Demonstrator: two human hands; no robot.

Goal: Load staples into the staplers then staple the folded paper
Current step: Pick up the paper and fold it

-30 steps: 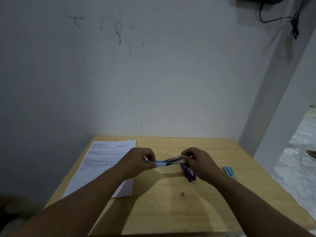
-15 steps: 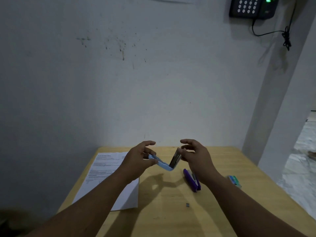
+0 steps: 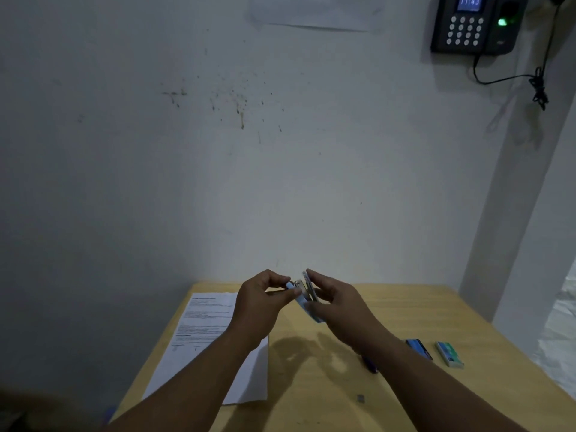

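Note:
A small light-blue stapler (image 3: 304, 296) is held up above the wooden table (image 3: 311, 400), its lid swung open and its metal staple channel showing. My left hand (image 3: 260, 307) pinches its upper end between thumb and fingers. My right hand (image 3: 335, 304) holds its metal arm and lower blue body from the right. A purple stapler (image 3: 371, 367) lies on the table, mostly hidden behind my right forearm. A printed paper sheet (image 3: 205, 338) lies flat on the left side of the table, partly under my left forearm.
Two small staple boxes lie at the table's right: a dark blue one (image 3: 419, 347) and a green-and-white one (image 3: 448, 353). A tiny strip of staples (image 3: 361, 398) sits near the front. A keypad device (image 3: 475, 23) with a cable hangs on the wall.
The camera has tilted up. Both hands raised the blue stapler off the table area and folded its opened halves closer together, from a wide V to nearly upright.

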